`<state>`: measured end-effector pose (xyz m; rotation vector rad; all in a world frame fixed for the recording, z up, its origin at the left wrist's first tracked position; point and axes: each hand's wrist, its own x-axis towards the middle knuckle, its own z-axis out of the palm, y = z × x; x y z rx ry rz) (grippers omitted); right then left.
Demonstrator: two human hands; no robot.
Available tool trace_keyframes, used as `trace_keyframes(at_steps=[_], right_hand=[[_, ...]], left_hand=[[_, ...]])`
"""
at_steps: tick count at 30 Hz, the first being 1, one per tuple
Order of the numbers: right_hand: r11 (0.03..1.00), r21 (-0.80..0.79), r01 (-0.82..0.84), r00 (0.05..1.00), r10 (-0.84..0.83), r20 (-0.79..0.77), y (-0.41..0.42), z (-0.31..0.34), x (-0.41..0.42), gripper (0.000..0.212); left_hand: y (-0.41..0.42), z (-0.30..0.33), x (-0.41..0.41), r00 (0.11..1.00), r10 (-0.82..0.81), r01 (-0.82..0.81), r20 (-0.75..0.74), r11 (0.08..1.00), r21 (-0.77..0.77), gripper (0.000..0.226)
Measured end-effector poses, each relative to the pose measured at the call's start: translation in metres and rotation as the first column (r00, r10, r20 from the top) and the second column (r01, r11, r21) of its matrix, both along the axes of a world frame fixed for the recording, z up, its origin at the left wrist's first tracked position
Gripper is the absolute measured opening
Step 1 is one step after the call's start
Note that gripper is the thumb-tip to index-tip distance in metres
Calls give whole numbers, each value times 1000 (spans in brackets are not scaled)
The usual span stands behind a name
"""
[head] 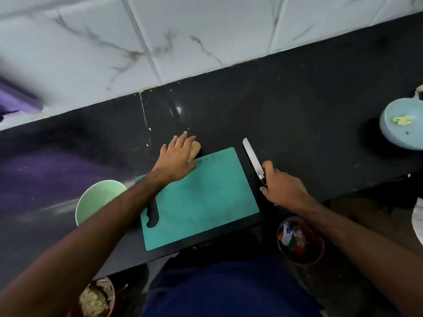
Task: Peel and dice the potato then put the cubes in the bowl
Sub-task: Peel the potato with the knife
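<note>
A tan potato (195, 150) lies on the black counter just past the far left corner of the teal cutting board (206, 202). My left hand (177, 156) lies over the potato with its fingers curled round it; most of the potato is hidden. A knife (253, 160) lies on the counter along the board's right edge, blade pointing away. My right hand (282, 186) covers the knife's handle, thumb and fingers closing around it. A pale green bowl (96, 200) stands left of the board, partly hidden by my left forearm.
A light blue bowl (402, 124) with yellowish scraps sits at the far right of the counter. Below the counter edge stand a red bin (299, 241) with rubbish and another bin (96, 298) at lower left. A marble-tiled wall (160, 42) rises behind the counter.
</note>
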<state>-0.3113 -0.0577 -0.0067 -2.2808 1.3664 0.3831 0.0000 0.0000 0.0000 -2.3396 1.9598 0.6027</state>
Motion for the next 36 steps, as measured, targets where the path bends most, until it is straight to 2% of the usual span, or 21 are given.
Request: trace_keyframes(at_steps=[6, 11, 15, 19, 23, 27, 30, 36], right_hand=[[992, 113, 63, 995, -71, 64, 2, -12, -2, 48], [985, 133, 107, 988, -120, 93, -6, -17, -2, 38], [979, 179, 100, 978, -130, 165, -20, -14, 4, 13], [826, 517, 223, 831, -439, 342, -26, 0, 22, 10], [687, 710, 154, 712, -576, 403, -20, 3, 54, 17], [594, 802, 68, 598, -668, 443, -12, -4, 86, 15], [626, 780, -7, 580, -633, 513, -7, -14, 106, 27], [742, 659, -121, 496, -530, 688, -5, -45, 129, 26]], left_hand=[[-8, -16, 3, 996, 1, -7, 85, 998, 64, 91], [-12, -22, 12, 999, 26, -26, 38, 999, 18, 90], [-13, -21, 20, 991, 100, -104, -87, 994, -42, 82], [-4, -20, 21, 950, 192, -234, -247, 960, -156, 84], [13, -12, 13, 826, 167, -337, -538, 912, -235, 94], [32, -12, 3, 673, 193, -458, -714, 867, -197, 84], [43, -20, -1, 577, 184, -540, -796, 817, -203, 82], [58, -57, -8, 551, 62, -571, -832, 755, -322, 81]])
